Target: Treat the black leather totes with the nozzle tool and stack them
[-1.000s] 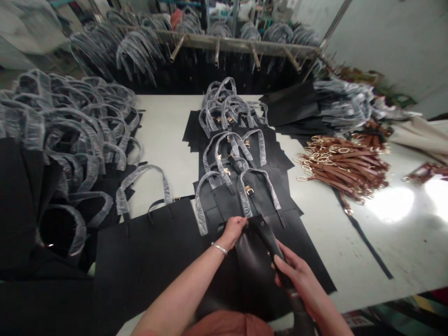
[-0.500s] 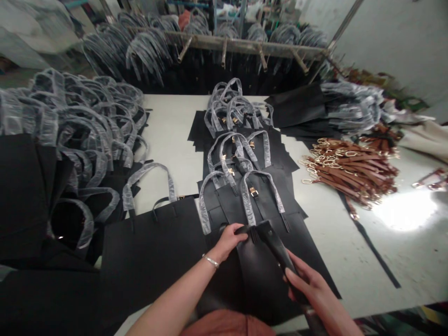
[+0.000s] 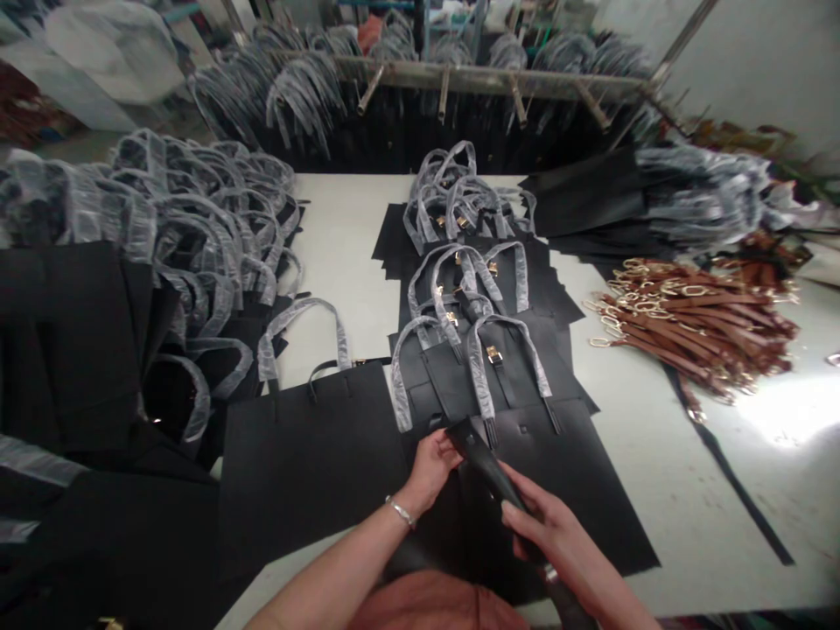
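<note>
My left hand (image 3: 434, 465), with a bracelet at the wrist, has its fingers curled on the upper edge of a black bag (image 3: 446, 516) right in front of me. My right hand (image 3: 542, 518) is wrapped round a long, smooth black piece (image 3: 484, 459) whose exact kind I cannot make out. Its tip meets my left fingertips, and a shiny metal part shows below my right palm. Under and behind my hands lie overlapping black tote bags (image 3: 557, 472), their handles (image 3: 478, 367) wrapped in clear plastic. A gold clasp (image 3: 494, 354) sits on one strap.
Another black bag (image 3: 315, 446) lies flat at left, beside a heap of plastic-wrapped handles (image 3: 197, 219). Brown straps with gold hooks (image 3: 702, 319) are piled at right on the white table (image 3: 709, 560). Behind the table stands a metal rack (image 3: 486, 79) hung with bags.
The view has turned a little left. My right hand has brought the black piece leftward, so its tip now covers the spot by my left fingers. Both hands stay closed.
</note>
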A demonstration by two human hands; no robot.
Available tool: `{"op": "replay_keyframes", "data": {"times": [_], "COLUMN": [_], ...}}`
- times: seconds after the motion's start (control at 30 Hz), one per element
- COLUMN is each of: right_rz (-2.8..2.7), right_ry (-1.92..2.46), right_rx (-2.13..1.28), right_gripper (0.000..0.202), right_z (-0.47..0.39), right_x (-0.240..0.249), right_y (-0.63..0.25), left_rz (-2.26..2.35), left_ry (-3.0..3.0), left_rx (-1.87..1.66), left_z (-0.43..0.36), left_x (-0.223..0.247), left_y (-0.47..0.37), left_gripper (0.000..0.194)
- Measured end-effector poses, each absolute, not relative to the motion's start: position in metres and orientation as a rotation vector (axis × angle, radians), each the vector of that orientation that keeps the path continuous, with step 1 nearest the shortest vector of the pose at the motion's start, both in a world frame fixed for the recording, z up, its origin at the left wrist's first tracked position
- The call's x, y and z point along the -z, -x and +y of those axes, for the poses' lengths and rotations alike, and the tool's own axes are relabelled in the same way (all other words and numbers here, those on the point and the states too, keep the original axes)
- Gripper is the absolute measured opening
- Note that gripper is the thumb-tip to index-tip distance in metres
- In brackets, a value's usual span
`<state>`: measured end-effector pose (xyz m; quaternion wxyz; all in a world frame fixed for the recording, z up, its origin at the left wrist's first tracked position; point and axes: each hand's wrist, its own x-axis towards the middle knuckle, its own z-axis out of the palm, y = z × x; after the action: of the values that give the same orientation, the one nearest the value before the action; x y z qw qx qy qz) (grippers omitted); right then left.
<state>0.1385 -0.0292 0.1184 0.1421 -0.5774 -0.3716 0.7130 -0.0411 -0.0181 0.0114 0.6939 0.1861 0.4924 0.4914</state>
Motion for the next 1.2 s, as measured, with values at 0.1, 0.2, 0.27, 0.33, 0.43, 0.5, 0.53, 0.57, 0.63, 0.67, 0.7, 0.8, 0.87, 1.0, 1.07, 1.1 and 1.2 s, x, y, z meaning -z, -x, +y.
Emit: {"op": "replay_keyframes", "data": {"times": [0.1,0.2,0.27,0.33,0.43,0.5,0.53,0.57,0.63,0.67,0.7,0.8,0.87,1.0,1.07,1.1,1.2], "right_rz": [-1.078,-1.039,-1.019,-1.005,-0.939,-0.853,-0.805,-0.757,-0.674,-0.642,-0.618,-0.584,-0.618,-0.655,-0.631,-0.616,-0.559], "right_ry": [1.671,1.672,1.646,1.637,1.697,1.782,1.829,1.871,1.929,1.940,1.942,1.918,1.902,1.853,1.842,1.844,1.860], "right_rx": [-2.061,-2.076,-2.031,-1.921,-1.736,-1.658,-1.627,-1.595,-1.544,-1.530,-1.525,-1.551,-1.566,-1.527,-1.462,-1.433,-1.453], "right_gripper": [0.069,0.072,0.073,0.074,0.074,0.073,0.073,0.073,0.075,0.076,0.076,0.073,0.068,0.063,0.064,0.064,0.054], "right_z": [-0.027,-0.027,-0.023,-0.017,-0.010,-0.011,-0.013,-0.016,-0.022,-0.024,-0.024,-0.015,-0.002,0.025,0.030,0.030,0.022], "right_x": [-0.122,-0.124,-0.124,-0.123,-0.123,-0.123,-0.122,-0.121,-0.116,-0.112,-0.108,-0.099,-0.096,-0.098,-0.101,-0.103,-0.107], "right_y": [-0.138,-0.136,-0.133,-0.132,-0.149,-0.172,-0.185,-0.199,-0.223,-0.233,-0.241,-0.251,-0.250,-0.248,-0.256,-0.262,-0.284], "left_rz": [1.083,1.107,1.109,1.136,1.441,1.690,1.738,1.718,1.556,1.463,1.390,1.273,1.233,1.221,1.232,1.237,1.241], "left_ry": [-0.404,-0.417,-0.494,-0.649,-0.958,-1.241,-1.407,-1.578,-1.864,-1.972,-2.058,-2.240,-2.317,-2.386,-2.395,-2.396,-2.399], "left_rx": [-1.094,-1.072,-1.047,-0.978,-0.948,-1.002,-1.008,-0.977,-0.833,-0.750,-0.675,-0.527,-0.475,-0.448,-0.447,-0.447,-0.450], "left_z": [-0.018,-0.017,-0.016,-0.014,-0.013,-0.013,-0.013,-0.014,-0.012,-0.010,-0.008,0.001,0.006,0.007,0.006,0.005,0.005], "left_x": [-0.008,-0.005,-0.003,-0.003,-0.009,-0.016,-0.020,-0.023,-0.025,-0.024,-0.022,-0.010,-0.002,0.006,0.007,0.007,0.006], "left_y": [0.040,0.038,0.038,0.041,0.045,0.041,0.036,0.029,0.010,-0.001,-0.010,-0.030,-0.033,-0.030,-0.029,-0.030,-0.032], "left_gripper": [0.037,0.034,0.029,0.023,0.030,0.040,0.042,0.041,0.040,0.040,0.041,0.040,0.036,0.036,0.037,0.037,0.038]}}
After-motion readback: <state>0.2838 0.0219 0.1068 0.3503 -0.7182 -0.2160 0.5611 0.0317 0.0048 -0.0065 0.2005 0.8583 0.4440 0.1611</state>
